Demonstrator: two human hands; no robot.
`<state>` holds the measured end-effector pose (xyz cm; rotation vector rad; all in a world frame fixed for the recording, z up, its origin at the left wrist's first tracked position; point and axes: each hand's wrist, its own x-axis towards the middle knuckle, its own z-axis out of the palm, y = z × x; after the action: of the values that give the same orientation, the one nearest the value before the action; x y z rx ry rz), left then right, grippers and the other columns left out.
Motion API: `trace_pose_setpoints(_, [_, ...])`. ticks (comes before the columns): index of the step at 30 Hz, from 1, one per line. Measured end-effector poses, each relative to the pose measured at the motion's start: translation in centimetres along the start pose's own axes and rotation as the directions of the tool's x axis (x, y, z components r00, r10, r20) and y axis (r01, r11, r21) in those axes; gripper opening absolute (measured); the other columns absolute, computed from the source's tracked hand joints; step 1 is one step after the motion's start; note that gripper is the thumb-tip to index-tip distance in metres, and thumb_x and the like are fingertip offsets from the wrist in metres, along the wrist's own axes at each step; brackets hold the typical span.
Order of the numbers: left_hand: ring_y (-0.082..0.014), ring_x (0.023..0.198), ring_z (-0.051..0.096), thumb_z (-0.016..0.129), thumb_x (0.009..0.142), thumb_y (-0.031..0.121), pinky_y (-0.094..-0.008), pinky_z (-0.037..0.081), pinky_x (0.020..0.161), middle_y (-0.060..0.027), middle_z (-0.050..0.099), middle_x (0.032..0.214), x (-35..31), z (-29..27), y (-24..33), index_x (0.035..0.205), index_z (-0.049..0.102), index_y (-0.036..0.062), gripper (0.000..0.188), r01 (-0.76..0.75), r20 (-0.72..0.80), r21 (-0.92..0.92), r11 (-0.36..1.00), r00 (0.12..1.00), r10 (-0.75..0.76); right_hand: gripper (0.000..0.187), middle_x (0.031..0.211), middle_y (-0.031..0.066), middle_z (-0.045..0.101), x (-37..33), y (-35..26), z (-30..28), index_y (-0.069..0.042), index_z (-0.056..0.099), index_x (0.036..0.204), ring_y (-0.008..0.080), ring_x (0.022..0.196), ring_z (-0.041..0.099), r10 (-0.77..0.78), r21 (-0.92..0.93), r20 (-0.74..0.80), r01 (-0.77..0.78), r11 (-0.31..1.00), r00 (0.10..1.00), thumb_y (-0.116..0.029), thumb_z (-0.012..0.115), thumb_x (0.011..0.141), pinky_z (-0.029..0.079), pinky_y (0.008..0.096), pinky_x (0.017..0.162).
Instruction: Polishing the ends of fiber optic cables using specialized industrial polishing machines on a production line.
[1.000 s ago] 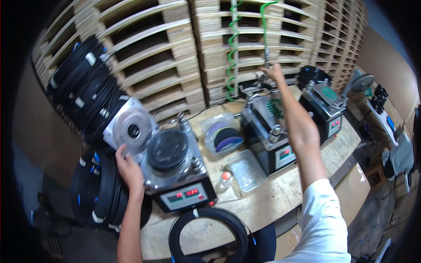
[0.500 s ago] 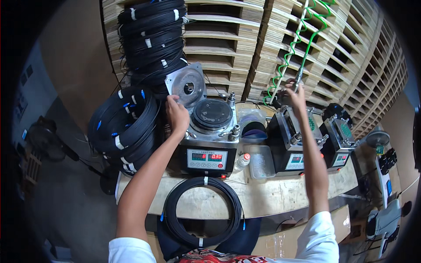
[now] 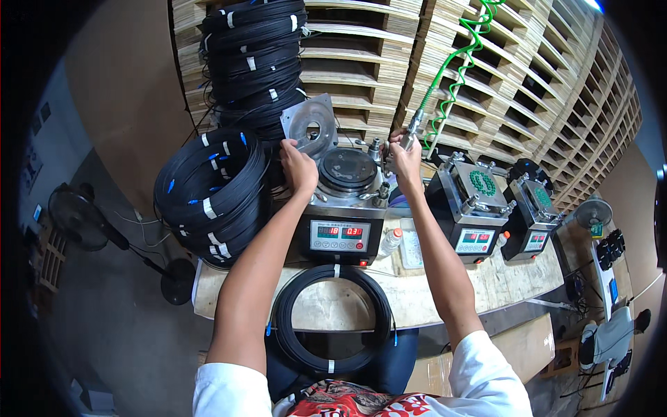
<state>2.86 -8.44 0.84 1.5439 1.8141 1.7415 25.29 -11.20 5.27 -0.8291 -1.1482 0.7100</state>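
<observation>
My left hand [image 3: 299, 168] is closed on the near edge of a square metal plate [image 3: 295, 125] with a round centre hole, held tilted up behind the polishing machine [image 3: 340, 212]. On top of that machine sits a round black disc [image 3: 347, 169], with metal clamp posts around it. My right hand [image 3: 406, 163] grips an air blow gun [image 3: 415, 125] just right of the disc. A green coiled hose [image 3: 432, 90] runs up from the gun. Below the machine, a coil of black cable [image 3: 281, 316] with blue connectors rests across my lap at the table edge [image 3: 229, 306].
Stacks of black cable coils [image 3: 226, 208] stand at left and behind. Two similar machines [image 3: 476, 208] with green-dotted tops are on the right. A small bottle [image 3: 390, 242] and a clear plastic tray [image 3: 410, 244] lie between. Stacked wooden pallets [image 3: 347, 76] rise behind; a fan [image 3: 73, 215] stands left.
My right hand has brought the air blow gun leftward and down, close to the disc, pulling the green hose along. My left hand still holds the plate. The whole view has shifted slightly.
</observation>
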Motion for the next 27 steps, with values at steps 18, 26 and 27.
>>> trace_pose_setpoints(18, [-0.044,0.103,0.059,0.046,0.092,0.004,-0.0526,0.047,0.086,-0.0253,0.059,0.11,-0.2,-0.5,0.9,0.114,0.041,0.0045,0.023,0.052,-0.033,0.045,0.998,0.998,-0.051,0.008,0.076,0.0034,0.055,-2.4,-2.3,0.1,-0.002,0.05,0.091,0.0145,0.066,0.063,-0.091,-0.079,-0.027,0.089,0.993,0.995,0.002,0.054,0.085,0.05,0.0285,0.061])
trace_pose_setpoints(26, [-0.0439,0.103,0.059,0.046,0.092,0.004,-0.0527,0.047,0.086,-0.0254,0.059,0.109,-0.2,-0.6,1.0,0.114,0.041,0.0039,0.022,0.037,-0.05,0.033,0.999,0.998,-0.035,0.012,0.072,0.0016,0.05,-3.7,-2.9,2.6,-0.002,0.049,0.084,0.0122,0.062,0.059,-0.126,-0.173,-0.08,0.111,0.979,0.989,0.009,0.051,0.082,0.048,0.0275,0.055])
trace_pose_setpoints(27, [-0.0439,0.103,0.059,0.045,0.092,0.004,-0.0528,0.047,0.087,-0.0255,0.059,0.109,-0.2,-0.6,1.0,0.114,0.041,0.0039,0.022,0.023,-0.055,0.024,0.999,0.998,-0.021,0.012,0.071,0.0019,0.05,-3.6,-2.8,2.8,-0.002,0.049,0.084,0.012,0.061,0.058,-0.124,-0.183,-0.085,0.107,0.977,0.989,0.01,0.051,0.081,0.048,0.0273,0.055])
